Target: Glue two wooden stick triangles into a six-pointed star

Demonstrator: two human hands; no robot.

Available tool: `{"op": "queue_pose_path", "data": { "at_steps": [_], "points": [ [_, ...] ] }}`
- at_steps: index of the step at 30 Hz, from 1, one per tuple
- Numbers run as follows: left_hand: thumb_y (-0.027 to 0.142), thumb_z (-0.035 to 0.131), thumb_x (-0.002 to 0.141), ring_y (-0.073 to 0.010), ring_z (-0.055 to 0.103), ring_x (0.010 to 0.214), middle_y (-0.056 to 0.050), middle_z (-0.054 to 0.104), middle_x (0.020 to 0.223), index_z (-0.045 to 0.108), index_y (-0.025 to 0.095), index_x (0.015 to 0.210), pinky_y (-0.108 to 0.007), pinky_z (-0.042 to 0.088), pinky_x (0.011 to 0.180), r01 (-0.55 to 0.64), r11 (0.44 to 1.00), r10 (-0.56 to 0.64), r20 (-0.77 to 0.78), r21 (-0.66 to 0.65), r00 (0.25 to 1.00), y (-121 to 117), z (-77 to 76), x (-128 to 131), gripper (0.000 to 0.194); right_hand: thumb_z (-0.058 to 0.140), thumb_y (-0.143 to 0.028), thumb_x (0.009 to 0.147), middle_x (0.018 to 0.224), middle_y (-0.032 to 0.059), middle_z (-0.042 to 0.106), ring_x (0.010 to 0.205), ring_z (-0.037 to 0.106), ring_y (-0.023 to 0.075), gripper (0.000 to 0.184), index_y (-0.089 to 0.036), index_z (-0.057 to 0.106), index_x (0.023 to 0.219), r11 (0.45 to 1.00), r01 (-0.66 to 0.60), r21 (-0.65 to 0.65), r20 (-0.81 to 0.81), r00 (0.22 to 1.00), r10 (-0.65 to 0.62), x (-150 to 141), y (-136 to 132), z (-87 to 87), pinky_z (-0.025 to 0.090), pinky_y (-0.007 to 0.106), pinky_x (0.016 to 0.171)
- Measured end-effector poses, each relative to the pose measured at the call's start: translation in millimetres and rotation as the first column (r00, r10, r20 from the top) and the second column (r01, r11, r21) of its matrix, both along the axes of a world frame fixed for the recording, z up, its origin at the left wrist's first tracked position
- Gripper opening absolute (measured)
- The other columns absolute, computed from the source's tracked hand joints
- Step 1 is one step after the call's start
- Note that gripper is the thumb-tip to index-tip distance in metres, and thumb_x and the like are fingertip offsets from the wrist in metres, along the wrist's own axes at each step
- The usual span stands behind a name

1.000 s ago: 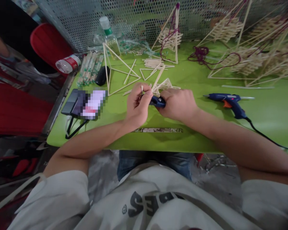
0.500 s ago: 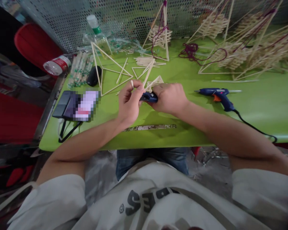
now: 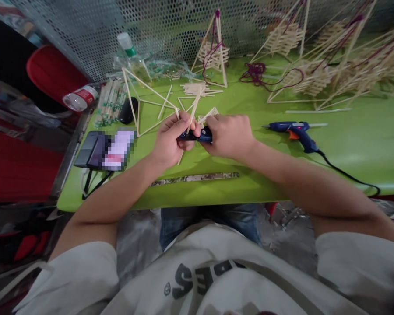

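My left hand point(image 3: 169, 142) is closed, pinching thin wooden sticks point(image 3: 194, 111); one points up and away, and another end pokes out below the fingers. My right hand point(image 3: 231, 134) is wrapped round a dark blue hand tool with a round metal pivot point(image 3: 205, 134). The tool's front end meets the sticks at my left fingertips; its jaws are mostly hidden there. Just beyond my hands lie a small stick frame point(image 3: 208, 114) and a pile of loose sticks point(image 3: 197, 89). A larger open stick frame point(image 3: 151, 103) stands to the left.
A blue glue gun point(image 3: 292, 127) with its cord lies right. Stick structures with purple string point(image 3: 315, 81) fill the back right. On the left are a phone point(image 3: 120, 151), a black mouse point(image 3: 128, 110), wrapped sticks point(image 3: 110, 103) and a bottle point(image 3: 133, 57). A patterned strip point(image 3: 197, 177) lies near the front edge.
My left hand has shifted slightly left and turned, its fingers now closer round the sticks and the tool's front end. A stick end now shows below it. My right hand keeps its hold.
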State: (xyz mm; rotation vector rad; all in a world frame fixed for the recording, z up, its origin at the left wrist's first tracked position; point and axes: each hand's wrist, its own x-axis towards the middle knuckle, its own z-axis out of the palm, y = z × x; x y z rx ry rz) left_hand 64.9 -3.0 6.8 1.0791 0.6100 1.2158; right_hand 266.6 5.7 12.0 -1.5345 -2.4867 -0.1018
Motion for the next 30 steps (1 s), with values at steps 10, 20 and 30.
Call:
{"op": "queue_pose_path", "data": {
  "at_steps": [10,20,30],
  "points": [
    [0.058,0.11,0.091,-0.0013,0.039,0.045,-0.001,0.074,0.076,0.077,0.018,0.075,-0.017,0.027,0.041,-0.037,0.997,0.037,-0.004,0.066,0.999,2,1.4,-3,0.053,0.06,-0.071,0.106,0.11,0.0161,0.085,0.092,0.073,0.0334,0.057,-0.02,0.08,0.119,0.987,-0.087,0.135,-0.127,0.986,0.105,7,3,-15.0,0.029,0.043,0.071],
    [0.06,0.112,0.085,-0.0018,0.042,0.044,0.001,0.073,0.082,0.079,0.019,0.078,-0.021,0.032,0.038,-0.044,0.996,0.048,-0.046,0.072,0.998,12,-7.7,-11,0.053,0.033,-0.1,0.113,0.13,0.0248,0.082,0.114,0.075,0.0453,0.099,-0.016,0.075,0.143,0.978,-0.183,0.099,-0.242,0.949,0.202,15,20,-35.3,0.057,0.058,0.103],
    [0.051,0.105,0.092,-0.0003,0.041,0.05,-0.002,0.079,0.105,0.075,0.019,0.083,-0.02,0.034,0.044,-0.059,0.998,0.059,-0.031,0.01,0.998,4,-0.3,-8,0.045,0.076,-0.049,0.103,0.137,0.0229,0.083,0.114,0.074,0.0414,0.052,-0.017,0.077,0.144,0.99,-0.138,-0.019,-0.225,0.966,0.13,20,22,-18.2,0.052,0.049,0.093]
  ]
}}
